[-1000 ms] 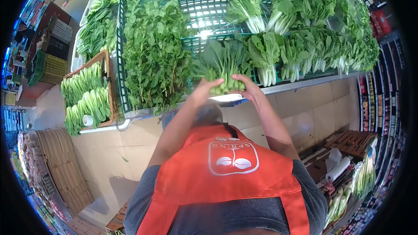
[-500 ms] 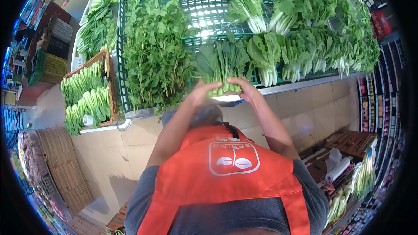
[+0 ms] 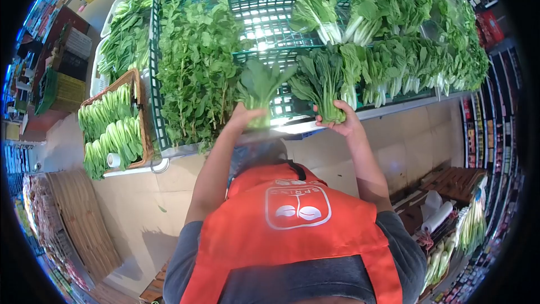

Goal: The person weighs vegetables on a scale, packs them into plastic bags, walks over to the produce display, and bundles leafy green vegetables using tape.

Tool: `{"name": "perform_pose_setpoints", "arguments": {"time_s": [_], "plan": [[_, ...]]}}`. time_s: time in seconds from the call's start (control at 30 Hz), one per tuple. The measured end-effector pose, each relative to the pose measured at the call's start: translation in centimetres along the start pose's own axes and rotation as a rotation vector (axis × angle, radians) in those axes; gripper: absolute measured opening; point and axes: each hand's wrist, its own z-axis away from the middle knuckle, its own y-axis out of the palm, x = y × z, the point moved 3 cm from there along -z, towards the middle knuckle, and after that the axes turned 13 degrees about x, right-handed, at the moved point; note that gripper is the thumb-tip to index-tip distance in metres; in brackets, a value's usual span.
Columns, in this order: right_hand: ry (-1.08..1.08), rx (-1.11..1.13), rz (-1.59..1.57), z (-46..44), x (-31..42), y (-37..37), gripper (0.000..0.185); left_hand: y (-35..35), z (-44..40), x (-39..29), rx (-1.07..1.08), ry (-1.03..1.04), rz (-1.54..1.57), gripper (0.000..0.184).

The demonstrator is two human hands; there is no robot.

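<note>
My left hand [image 3: 246, 117] is closed around the stems of a bunch of leafy greens [image 3: 260, 84], blurred by motion, at the front of the green crate [image 3: 261, 5]. To its right, my right hand [image 3: 344, 121] grips a darker bunch of leafy greens [image 3: 326, 73] by its pale green stem ends, fingers curled underneath and thumb on the near side. Both bunches have their leaves pointing away from me. Loose leafy stems [image 3: 194, 67] lie just left of my left hand. White-stemmed pak choi [image 3: 350, 76] stands beside the right-hand bunch.
Pak choi bunches [image 3: 394, 73] line the right side of the display. A wicker basket [image 3: 147, 129] of greens sits at the left, with a white roll [image 3: 113, 159] at its front. Behind me on the right are a plastic bag roll [image 3: 437, 218] and spring onions [image 3: 471, 228].
My hands have moved apart, splitting the greens they held together. The left bunch has shifted left, the right bunch right, and crate mesh now shows between them.
</note>
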Motion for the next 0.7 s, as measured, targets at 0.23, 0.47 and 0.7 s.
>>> {"name": "perform_pose_setpoints", "arguments": {"time_s": [0.23, 0.47, 0.7], "plan": [[-0.09, 0.294, 0.009, 2.1, 0.1, 6.4, 0.062, 4.6, 0.7, -3.3, -0.319, -0.197, -0.901, 0.09], [-0.095, 0.125, 0.244, 0.9, -0.1, 9.8, 0.054, 2.6, 4.4, -8.7, 0.047, -0.567, -1.01, 0.091], [0.06, -0.177, 1.329, -3.1, -3.1, 13.0, 0.077, 10.1, 5.5, -8.4, 0.127, 0.162, 0.461, 0.048]]}}
